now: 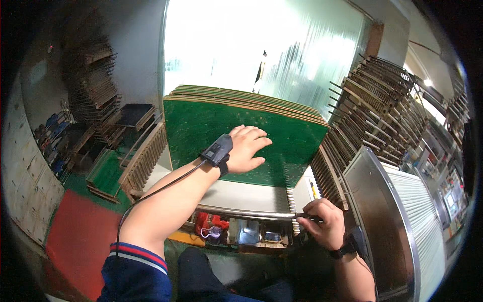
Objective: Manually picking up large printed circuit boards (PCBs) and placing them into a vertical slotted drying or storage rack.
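Note:
Several green boards (287, 136) with brown edges stand tilted in a row, held between a slotted wooden rack (146, 156) on the left and another slotted rack (329, 176) on the right. My left hand (246, 151) lies flat on the face of the nearest board, fingers spread. At the lower right, my right hand (324, 224) has its fingers closed round a small dark thing, mostly hidden, at the end of a metal bar (251, 214) along the table's front edge. A pale toothed strip (291, 201) runs beside that hand.
Below the bar, an open shelf (249, 232) holds red items and a purple object (215, 232). Stacked racks (382, 105) rise at the right, above a metal-framed ribbed unit (397, 211). A red mat (75, 241) covers floor at the left, near pale cabinets (30, 186).

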A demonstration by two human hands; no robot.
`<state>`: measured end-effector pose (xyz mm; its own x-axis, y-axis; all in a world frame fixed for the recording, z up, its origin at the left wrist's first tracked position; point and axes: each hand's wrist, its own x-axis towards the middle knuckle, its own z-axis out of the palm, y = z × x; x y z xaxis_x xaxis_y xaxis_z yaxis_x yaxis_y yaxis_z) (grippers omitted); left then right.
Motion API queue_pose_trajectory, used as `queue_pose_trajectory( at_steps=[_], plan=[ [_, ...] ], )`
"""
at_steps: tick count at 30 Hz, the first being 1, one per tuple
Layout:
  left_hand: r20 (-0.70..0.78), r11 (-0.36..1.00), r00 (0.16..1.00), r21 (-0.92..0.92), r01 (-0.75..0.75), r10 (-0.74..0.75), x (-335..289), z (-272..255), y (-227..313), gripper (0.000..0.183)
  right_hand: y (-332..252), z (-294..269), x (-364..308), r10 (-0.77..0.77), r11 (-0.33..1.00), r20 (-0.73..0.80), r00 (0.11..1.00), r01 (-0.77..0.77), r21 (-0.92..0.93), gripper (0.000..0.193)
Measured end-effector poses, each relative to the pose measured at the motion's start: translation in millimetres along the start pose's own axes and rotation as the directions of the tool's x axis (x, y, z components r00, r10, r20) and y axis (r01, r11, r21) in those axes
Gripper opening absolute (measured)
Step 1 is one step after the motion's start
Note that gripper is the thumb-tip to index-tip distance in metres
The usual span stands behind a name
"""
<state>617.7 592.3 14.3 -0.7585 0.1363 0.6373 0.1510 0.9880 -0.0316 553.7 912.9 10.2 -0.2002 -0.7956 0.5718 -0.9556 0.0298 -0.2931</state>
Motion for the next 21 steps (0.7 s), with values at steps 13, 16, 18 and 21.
queue_pose_trajectory(
  at_steps=[13, 16, 18, 21],
  plan=[
    [0.099, 0.988, 0.995, -0.148, 0.034, -0.019, -9.7, 3.9, -2.1, 0.047, 121.9, -256.8, -62.6, 0.42, 0.538, -0.151, 0.895, -0.379, -0.753, 0.014],
    [0.146, 0.984, 0.989, -0.168, 0.052, -0.027, -6.8, 2.7, -0.3, 0.046, 177.7, -322.7, -143.9, 0.633, 0.29, -0.304, 0.712, -0.582, -0.76, 0.026],
    [0.144, 0.982, 0.99, -0.188, 0.027, 0.001, -3.8, 4.7, 0.0, 0.046, 171.9, -316.5, -175.3, 0.633, 0.362, -0.383, 0.673, -0.694, -0.622, 0.03],
    [0.151, 0.976, 0.987, -0.218, -0.025, 0.059, 0.9, 11.9, 2.2, 0.044, 216.4, -302.5, -201.8, 0.775, 0.429, -0.276, 0.569, -0.794, -0.431, 0.056]
  ],
)
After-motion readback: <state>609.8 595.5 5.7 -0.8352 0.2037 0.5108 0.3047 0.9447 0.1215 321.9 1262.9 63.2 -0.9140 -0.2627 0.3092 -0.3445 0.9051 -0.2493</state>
